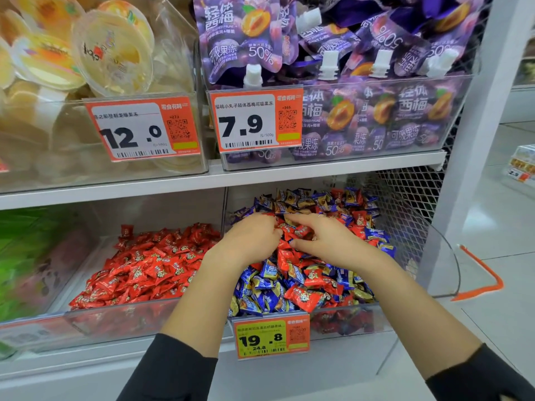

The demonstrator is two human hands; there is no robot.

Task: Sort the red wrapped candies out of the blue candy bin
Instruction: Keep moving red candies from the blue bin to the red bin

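Note:
The clear bin (341,309) on the lower right shelf holds blue wrapped candies (267,296) mixed with red wrapped candies (307,296). Both hands are inside it, over the middle of the heap. My left hand (249,238) has its fingers curled round several red candies. My right hand (327,238) reaches leftward, its index finger stretched out and its thumb below, pinching at a red candy (301,230) between them. To the left, a second clear bin (86,314) holds only red wrapped candies (150,264).
An orange price tag (272,337) hangs on the mixed bin's front. The shelf above (202,180) carries bins of jelly cups (113,53) and purple pouches (347,68). A metal mesh (405,198) closes the right side. Floor lies to the right.

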